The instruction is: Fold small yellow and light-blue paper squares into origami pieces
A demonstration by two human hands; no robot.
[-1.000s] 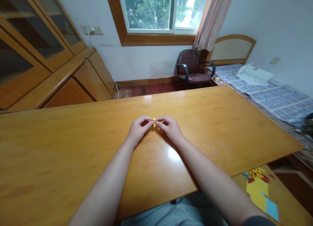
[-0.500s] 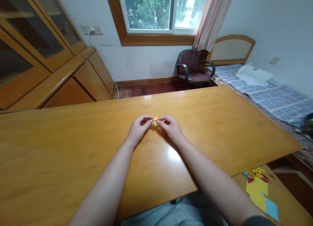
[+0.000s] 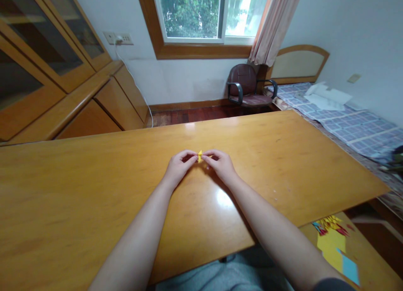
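Between my two hands is a small folded piece of yellow paper (image 3: 200, 156), with pointed ends sticking up and down. The fingertips of my left hand (image 3: 180, 167) pinch its left side. From the right, my right hand (image 3: 221, 163) grips it between thumb and forefinger. Both hands are just over the wooden table (image 3: 110, 190), forearms reaching in from the near edge. My fingers cover the paper's side parts, so its full shape is hidden.
At lower right, a lower surface (image 3: 374, 257) carries yellow paper (image 3: 330, 245), a light blue sheet (image 3: 350, 269) and a pile of folded yellow, red and blue pieces (image 3: 329, 224). Beyond the table are a chair (image 3: 244, 83), a bed (image 3: 343, 110) and a cabinet (image 3: 63, 89).
My left fingertips have shifted slightly right, closer in on the yellow paper. My right hand has barely moved, and the paper stays in the same place.
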